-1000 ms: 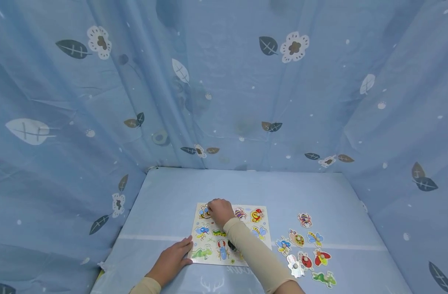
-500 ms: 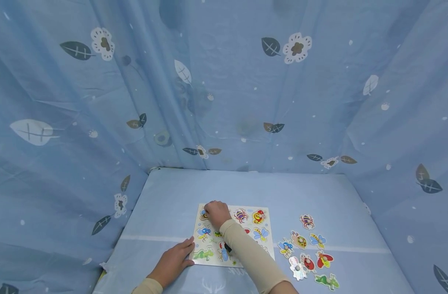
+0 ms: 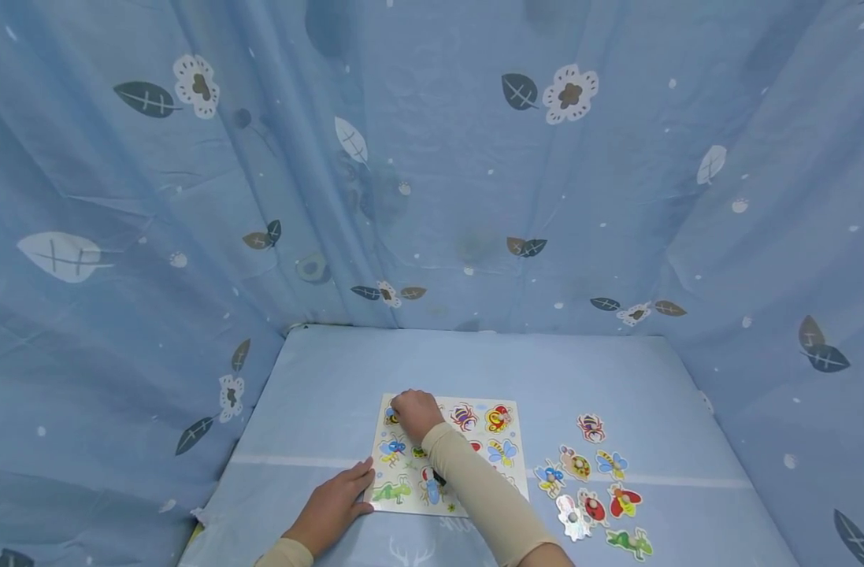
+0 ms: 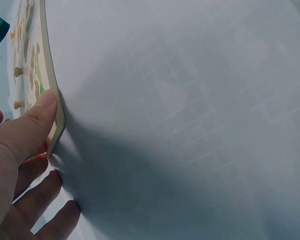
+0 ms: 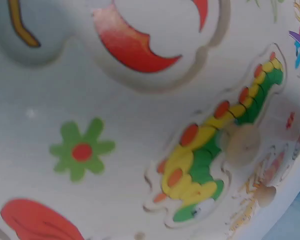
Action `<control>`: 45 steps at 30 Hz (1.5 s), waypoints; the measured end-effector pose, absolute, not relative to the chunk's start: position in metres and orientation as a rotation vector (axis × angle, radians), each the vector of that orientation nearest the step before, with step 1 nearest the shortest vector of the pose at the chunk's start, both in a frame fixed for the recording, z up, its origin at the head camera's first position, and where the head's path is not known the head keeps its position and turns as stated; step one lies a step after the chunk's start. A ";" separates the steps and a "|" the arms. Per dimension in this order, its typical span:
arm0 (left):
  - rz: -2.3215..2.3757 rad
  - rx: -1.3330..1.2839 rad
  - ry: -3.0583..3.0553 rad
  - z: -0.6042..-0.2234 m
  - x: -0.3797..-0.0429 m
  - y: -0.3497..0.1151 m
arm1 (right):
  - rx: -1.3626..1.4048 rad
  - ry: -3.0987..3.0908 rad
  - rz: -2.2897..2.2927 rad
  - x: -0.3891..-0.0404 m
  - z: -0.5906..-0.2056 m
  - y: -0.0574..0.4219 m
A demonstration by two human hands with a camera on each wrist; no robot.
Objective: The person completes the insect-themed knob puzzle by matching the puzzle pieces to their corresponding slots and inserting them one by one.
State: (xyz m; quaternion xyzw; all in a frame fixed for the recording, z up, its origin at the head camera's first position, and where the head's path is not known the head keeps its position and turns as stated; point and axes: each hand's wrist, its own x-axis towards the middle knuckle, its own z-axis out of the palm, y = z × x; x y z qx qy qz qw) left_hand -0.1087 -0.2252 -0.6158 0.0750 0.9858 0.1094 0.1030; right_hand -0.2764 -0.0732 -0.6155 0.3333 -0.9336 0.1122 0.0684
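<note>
A white wooden puzzle board (image 3: 410, 510) printed with insects lies on the table. At its lower-left corner, my left hand (image 3: 332, 502) grips the edge; the left wrist view has the thumb (image 4: 37, 115) over the rim and the other fingers beside and below. My right hand (image 3: 416, 414) is over the upper-left part, fingers bent down on a bee piece (image 3: 391, 415). The fingertips are mostly hidden in both the head and right wrist views. A caterpillar piece (image 5: 190, 170) with a wooden knob (image 5: 244, 145) sits in its slot, near several bare printed recesses.
Right of the board lie several loose knobbed pieces: a spider (image 3: 591, 428), a ladybug (image 3: 593, 508), a green grasshopper (image 3: 630, 542) and others. Blue patterned curtains (image 3: 467, 197) enclose the table (image 3: 545, 370) at the back and sides.
My right hand has shifted slightly left and down over the bee's corner of the board and stays there. The left hand keeps its place. The head view has moved slightly.
</note>
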 end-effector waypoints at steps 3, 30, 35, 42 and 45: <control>0.331 0.197 2.900 -0.616 -0.109 -0.225 | 1.032 -2.823 0.341 -0.276 -0.613 -0.073; 0.360 0.211 2.931 -0.621 -0.110 -0.225 | 1.021 -2.903 0.147 -0.306 -0.595 0.042; 0.355 0.206 2.931 -0.618 -0.108 -0.224 | 0.871 -2.984 0.176 -0.314 -0.594 0.091; 0.364 0.230 2.949 -0.617 -0.106 -0.225 | 0.709 -2.993 0.185 -0.314 -0.589 0.158; 0.362 0.235 2.959 -0.616 -0.106 -0.225 | 0.663 -3.000 0.156 -0.312 -0.589 0.185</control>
